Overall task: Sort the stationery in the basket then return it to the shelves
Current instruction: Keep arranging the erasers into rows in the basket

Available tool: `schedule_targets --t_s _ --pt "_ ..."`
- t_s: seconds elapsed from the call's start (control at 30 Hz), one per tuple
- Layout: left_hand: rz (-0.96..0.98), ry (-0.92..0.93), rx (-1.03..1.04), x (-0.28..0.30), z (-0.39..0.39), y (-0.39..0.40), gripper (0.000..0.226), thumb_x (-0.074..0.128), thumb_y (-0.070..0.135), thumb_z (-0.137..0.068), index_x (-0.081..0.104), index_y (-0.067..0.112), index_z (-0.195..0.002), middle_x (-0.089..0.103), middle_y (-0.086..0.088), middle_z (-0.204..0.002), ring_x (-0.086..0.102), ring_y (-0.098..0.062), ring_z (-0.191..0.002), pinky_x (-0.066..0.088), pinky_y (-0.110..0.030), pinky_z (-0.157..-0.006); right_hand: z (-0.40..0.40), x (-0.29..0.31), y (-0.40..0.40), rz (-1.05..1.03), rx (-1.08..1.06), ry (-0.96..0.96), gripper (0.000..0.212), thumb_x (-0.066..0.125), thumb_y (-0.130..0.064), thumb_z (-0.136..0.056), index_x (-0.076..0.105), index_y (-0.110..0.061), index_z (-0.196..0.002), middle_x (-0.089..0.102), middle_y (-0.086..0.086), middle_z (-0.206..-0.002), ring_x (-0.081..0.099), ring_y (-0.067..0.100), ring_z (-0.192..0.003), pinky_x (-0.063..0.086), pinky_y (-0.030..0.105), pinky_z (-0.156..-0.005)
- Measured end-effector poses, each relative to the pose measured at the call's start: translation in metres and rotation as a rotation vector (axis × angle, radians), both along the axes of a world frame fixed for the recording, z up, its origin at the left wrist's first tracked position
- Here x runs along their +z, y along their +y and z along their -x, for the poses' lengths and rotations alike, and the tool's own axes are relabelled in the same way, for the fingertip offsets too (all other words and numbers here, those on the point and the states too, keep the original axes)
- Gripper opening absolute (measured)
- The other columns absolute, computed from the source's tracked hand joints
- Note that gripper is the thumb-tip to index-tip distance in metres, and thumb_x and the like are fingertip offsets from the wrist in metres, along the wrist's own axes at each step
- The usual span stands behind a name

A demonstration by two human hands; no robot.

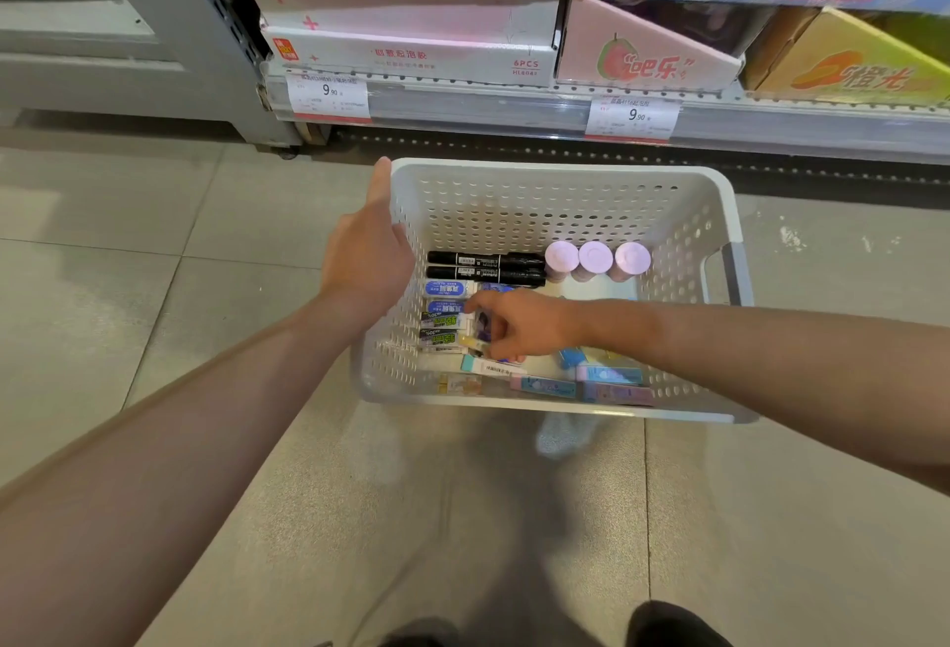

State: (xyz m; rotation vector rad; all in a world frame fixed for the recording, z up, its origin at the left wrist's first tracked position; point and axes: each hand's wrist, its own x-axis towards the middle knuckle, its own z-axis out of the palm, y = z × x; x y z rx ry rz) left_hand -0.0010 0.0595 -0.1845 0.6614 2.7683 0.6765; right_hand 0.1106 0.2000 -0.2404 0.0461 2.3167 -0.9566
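Note:
A white perforated basket [565, 194] is held above the tiled floor in front of the shelves. My left hand [367, 256] grips its left rim, thumb along the top edge. My right hand [519, 325] reaches inside and pinches a small packaged item [483, 328] near the middle. At the back lie two black markers [486, 267] side by side, with three pink round-capped tubes [596, 258] standing to their right. A row of blue and green erasers [444, 312] lines the left wall. Pastel erasers [609, 381] lie at the front right.
The bottom shelf [514, 106] runs across the top of the view with two 9.90 price tags. On it stand a white and pink display box [411, 29], a pink box [647, 50] and a yellow box [843, 60]. My dark shoes [673, 626] show at the bottom.

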Motion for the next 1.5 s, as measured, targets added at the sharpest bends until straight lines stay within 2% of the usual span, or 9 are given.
schedule_targets --t_s 0.13,0.3,0.53,0.67,0.93,1.1,1.23,1.37,1.5 --pt "-0.002 0.008 -0.001 0.000 0.000 0.000 0.067 0.044 0.011 -0.097 0.007 0.024 -0.152 0.065 -0.016 -0.101 0.062 -0.026 -0.076 0.057 -0.043 -0.070 0.002 0.006 0.009 0.121 -0.047 -0.132 0.044 0.045 -0.004 -0.094 0.036 -0.010 -0.136 0.061 0.010 -0.088 0.063 0.024 -0.069 0.054 0.023 -0.061" --pt "0.007 0.007 -0.001 0.000 0.000 0.000 0.067 0.043 0.010 -0.097 0.008 0.023 -0.152 0.063 -0.014 -0.091 0.062 -0.027 -0.073 0.056 -0.043 -0.069 0.009 0.001 -0.010 0.099 0.002 -0.090 0.038 0.051 -0.004 -0.090 0.043 -0.007 -0.128 0.055 0.009 -0.091 0.061 0.023 -0.065 0.051 0.028 -0.055" --pt "0.007 0.018 0.003 -0.001 0.000 0.000 0.067 0.044 0.011 -0.097 0.008 0.022 -0.152 0.060 -0.009 -0.086 0.063 -0.025 -0.070 0.058 -0.044 -0.066 0.020 -0.006 -0.047 0.022 0.272 -0.118 0.040 0.045 0.000 -0.087 0.045 -0.011 -0.125 0.054 0.011 -0.105 0.063 0.032 -0.090 0.054 0.041 -0.076" --pt "0.010 0.012 -0.004 -0.001 0.000 0.000 0.067 0.044 0.011 -0.097 0.008 0.022 -0.152 0.062 -0.010 -0.081 0.062 -0.025 -0.066 0.057 -0.046 -0.063 0.018 -0.006 -0.048 -0.078 0.414 -0.103 0.040 0.046 -0.007 -0.093 0.043 -0.013 -0.133 0.052 0.008 -0.117 0.044 0.017 -0.090 0.035 0.027 -0.073" --pt "0.013 0.000 -0.003 0.000 0.001 0.000 0.067 0.042 0.011 -0.097 0.007 0.024 -0.152 0.057 -0.008 -0.074 0.058 -0.024 -0.065 0.053 -0.040 -0.060 0.006 -0.007 -0.030 -0.151 0.441 -0.186 0.034 0.047 -0.009 -0.092 0.046 -0.014 -0.126 0.054 0.011 -0.101 0.060 0.029 -0.089 0.053 0.036 -0.074" --pt "0.021 -0.006 -0.003 0.000 0.001 0.000 0.067 0.041 0.010 -0.096 0.007 0.024 -0.152 0.059 -0.013 -0.077 0.059 -0.029 -0.070 0.052 -0.040 -0.062 0.001 0.000 -0.024 -0.035 0.208 -0.065 0.033 0.051 -0.006 -0.088 0.048 -0.010 -0.121 0.048 -0.004 -0.077 0.055 0.018 -0.069 0.043 0.019 -0.049" --pt "0.014 -0.005 -0.008 0.000 0.000 0.000 0.067 0.042 0.010 -0.097 0.007 0.024 -0.152 0.059 -0.015 -0.079 0.059 -0.030 -0.071 0.052 -0.041 -0.061 0.004 -0.002 -0.019 -0.006 -0.036 0.086 0.030 0.057 -0.011 -0.086 0.054 -0.008 -0.115 0.046 -0.011 -0.074 0.047 0.016 -0.079 0.035 0.022 -0.059" --pt "0.013 -0.010 -0.009 0.000 0.002 -0.001 0.067 0.042 0.011 -0.097 0.006 0.025 -0.152 0.061 -0.016 -0.085 0.060 -0.029 -0.072 0.055 -0.044 -0.066 0.008 -0.003 -0.018 0.080 -0.178 0.025 0.026 0.057 -0.006 -0.085 0.055 -0.006 -0.111 0.056 0.001 -0.076 0.049 0.018 -0.065 0.040 0.023 -0.059" --pt "0.010 -0.007 0.000 0.001 0.000 0.000 0.067 0.042 0.011 -0.097 0.006 0.026 -0.152 0.062 -0.014 -0.089 0.061 -0.027 -0.072 0.056 -0.044 -0.066 0.012 -0.004 -0.020 0.170 -0.318 -0.091 0.023 0.057 -0.005 -0.089 0.061 -0.007 -0.112 0.053 -0.006 -0.072 0.051 0.007 -0.058 0.045 0.019 -0.058"
